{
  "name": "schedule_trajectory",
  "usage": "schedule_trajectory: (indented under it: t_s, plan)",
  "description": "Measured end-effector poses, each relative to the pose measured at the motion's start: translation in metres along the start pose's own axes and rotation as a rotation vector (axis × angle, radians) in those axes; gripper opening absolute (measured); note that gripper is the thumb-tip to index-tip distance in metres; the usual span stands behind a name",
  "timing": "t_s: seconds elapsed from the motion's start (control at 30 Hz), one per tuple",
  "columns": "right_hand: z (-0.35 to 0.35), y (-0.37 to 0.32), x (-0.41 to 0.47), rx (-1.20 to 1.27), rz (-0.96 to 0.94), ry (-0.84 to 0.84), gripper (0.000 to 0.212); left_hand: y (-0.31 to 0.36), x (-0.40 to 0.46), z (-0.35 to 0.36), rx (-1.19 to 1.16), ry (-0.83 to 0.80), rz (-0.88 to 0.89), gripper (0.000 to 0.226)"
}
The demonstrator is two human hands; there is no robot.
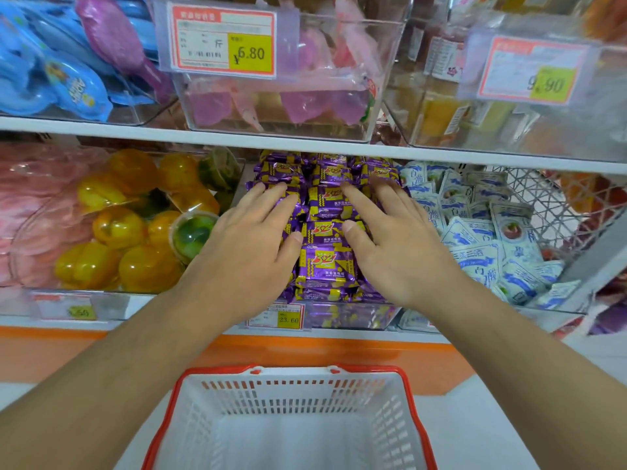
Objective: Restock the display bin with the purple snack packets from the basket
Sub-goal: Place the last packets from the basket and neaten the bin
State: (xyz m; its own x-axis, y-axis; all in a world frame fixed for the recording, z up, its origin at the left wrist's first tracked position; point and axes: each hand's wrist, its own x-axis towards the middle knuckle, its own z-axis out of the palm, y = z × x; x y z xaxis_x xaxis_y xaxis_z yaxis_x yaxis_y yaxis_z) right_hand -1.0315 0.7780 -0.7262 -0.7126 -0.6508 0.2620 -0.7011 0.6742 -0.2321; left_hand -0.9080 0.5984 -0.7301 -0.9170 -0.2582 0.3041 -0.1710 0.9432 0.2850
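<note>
Purple snack packets [324, 232] are seen stacked in rows inside a clear display bin [353, 317] on the lower shelf, filling it up to the front wall. Both hands are laid flat on the pile. The left hand [251, 242] is placed on the left rows with its fingers straight and slightly spread, the thumb resting against the middle row. The right hand [397, 239] is set on the right rows in the same manner, fingers extended, thumb touching the middle row. Neither grip is closed round anything; nothing is pinched, and the packets are only pressed from above. Between the two thumbs the middle row of packets is left uncovered.

Below the wrists, nearer the person, a white basket [291, 418] with a red rim is seen, with no packets visible in it. A price tag [276, 315] reading 23.60 is fixed to the bin front, just beneath the left wrist. Left of the left hand, yellow and green jelly cups [135, 225] are held in a neighbouring bin. Right of the right hand, white and blue sachets [485, 232] are piled in another bin. Above the fingertips, beyond the shelf edge [305, 144], a clear tub with pink items is marked 6.80 on its label [224, 42].
</note>
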Motion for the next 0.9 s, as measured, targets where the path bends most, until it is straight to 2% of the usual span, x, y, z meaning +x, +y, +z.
schedule_trajectory:
  t_s: [0.13,0.23,0.37,0.6,0.9]
  plan:
    - [-0.019,0.017,-0.018,0.205,0.027,0.081,0.052,0.007,-0.015,-0.006,-0.055,0.031,0.045,0.050]
    - [-0.036,0.031,-0.035,0.213,0.049,0.045,0.041,0.021,-0.029,-0.010,-0.054,0.035,0.131,0.045]
    - [-0.042,0.039,-0.055,0.238,-0.104,-0.017,0.041,0.046,-0.047,-0.006,-0.017,-0.011,0.213,0.037]
    - [-0.023,0.044,-0.061,0.171,-0.146,0.056,0.040,0.059,-0.057,0.007,0.055,-0.098,0.168,0.051]
    - [-0.006,0.032,-0.052,0.197,-0.200,0.160,0.031,0.059,-0.053,0.009,0.089,-0.104,0.145,0.051]
